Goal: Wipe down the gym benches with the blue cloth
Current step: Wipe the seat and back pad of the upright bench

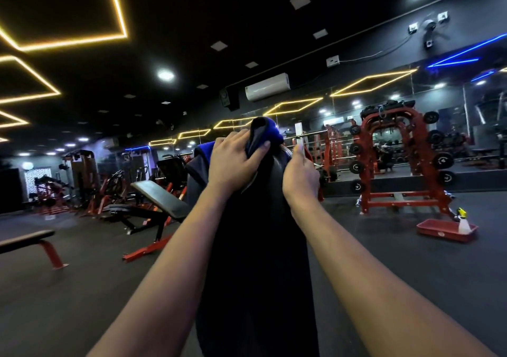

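Note:
A black padded bench rises steeply in front of me, its pad running from the bottom middle up to the centre of the head view. My left hand presses the blue cloth against the top end of the pad, fingers closed on it. More of the cloth shows as a blue fold to the left of that hand. My right hand grips the right side of the bench near its top; what it holds is partly hidden by the hand.
An adjustable incline bench with red legs stands to the left, and a flat bench at the far left. A red weight-plate rack stands at the right before a mirrored wall. A red tray with a spray bottle lies on the floor.

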Demonstrator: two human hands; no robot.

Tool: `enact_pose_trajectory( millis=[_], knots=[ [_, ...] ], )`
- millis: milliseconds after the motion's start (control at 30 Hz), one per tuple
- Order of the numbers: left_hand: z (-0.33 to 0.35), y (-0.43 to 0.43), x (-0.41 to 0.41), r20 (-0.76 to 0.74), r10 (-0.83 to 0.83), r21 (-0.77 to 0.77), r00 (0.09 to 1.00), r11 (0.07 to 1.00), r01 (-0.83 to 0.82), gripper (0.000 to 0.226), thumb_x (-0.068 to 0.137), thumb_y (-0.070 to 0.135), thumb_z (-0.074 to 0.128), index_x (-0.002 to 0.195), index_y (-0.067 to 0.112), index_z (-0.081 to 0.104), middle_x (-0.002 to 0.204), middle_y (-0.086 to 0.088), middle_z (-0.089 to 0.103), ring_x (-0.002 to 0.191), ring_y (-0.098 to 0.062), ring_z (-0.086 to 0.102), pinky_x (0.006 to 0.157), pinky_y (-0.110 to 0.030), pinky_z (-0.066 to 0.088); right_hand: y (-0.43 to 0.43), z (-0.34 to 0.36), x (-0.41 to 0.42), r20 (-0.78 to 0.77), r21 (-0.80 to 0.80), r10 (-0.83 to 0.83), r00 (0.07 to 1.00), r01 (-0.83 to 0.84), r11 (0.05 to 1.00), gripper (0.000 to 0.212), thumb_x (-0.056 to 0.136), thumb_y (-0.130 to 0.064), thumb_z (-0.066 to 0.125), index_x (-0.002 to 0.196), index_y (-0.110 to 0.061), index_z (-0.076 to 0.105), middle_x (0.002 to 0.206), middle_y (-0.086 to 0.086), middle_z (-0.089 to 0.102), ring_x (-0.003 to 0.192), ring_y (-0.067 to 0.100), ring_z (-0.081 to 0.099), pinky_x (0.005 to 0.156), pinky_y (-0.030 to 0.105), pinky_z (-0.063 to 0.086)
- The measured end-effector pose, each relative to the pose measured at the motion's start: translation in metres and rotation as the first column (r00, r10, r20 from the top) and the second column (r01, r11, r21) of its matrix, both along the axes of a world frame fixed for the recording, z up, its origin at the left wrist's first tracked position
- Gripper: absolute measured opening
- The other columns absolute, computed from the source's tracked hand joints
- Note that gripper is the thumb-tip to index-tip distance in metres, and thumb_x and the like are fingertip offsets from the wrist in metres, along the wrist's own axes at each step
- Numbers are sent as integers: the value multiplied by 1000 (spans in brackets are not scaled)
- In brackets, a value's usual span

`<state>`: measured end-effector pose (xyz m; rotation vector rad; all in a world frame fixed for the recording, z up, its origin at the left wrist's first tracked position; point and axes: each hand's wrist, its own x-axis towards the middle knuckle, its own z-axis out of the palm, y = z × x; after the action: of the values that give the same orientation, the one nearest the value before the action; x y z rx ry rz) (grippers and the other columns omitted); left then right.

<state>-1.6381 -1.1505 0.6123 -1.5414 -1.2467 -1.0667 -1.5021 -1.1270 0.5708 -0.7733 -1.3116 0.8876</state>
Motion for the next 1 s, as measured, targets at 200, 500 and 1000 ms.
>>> enact_pose_trajectory(
  millis=[200,500,1000],
  knots=[
    [15,-7,-55,360,159,-135,919,984,-117,43,93,50,47,96,11,68,98,-17,68,98,-35,60,76,-37,38,5,-4,-11,-14,79,-110,994,111,991,63,105,-49,20,93,-8,66,80,3,56,71,16,54,62,31,37],
    [-7,-3,-21,147,-5,32,989,999,1,33,86,51,45,84,22,62,84,4,64,87,-20,56,82,-37,34,6,-4,-11,-15,105,-146,989,147,984,63,106,-45,23,107,-4,69,84,7,59,80,24,57,69,32,41],
    [-22,-8,-29,255,4,46,967,999,-17,43,84,51,41,98,18,65,104,-1,66,106,-21,52,92,-40,34,3,-4,-9,-23,110,-121,992,123,986,63,106,-46,23,102,-5,70,89,8,58,83,24,55,75,31,41]
  ],
)
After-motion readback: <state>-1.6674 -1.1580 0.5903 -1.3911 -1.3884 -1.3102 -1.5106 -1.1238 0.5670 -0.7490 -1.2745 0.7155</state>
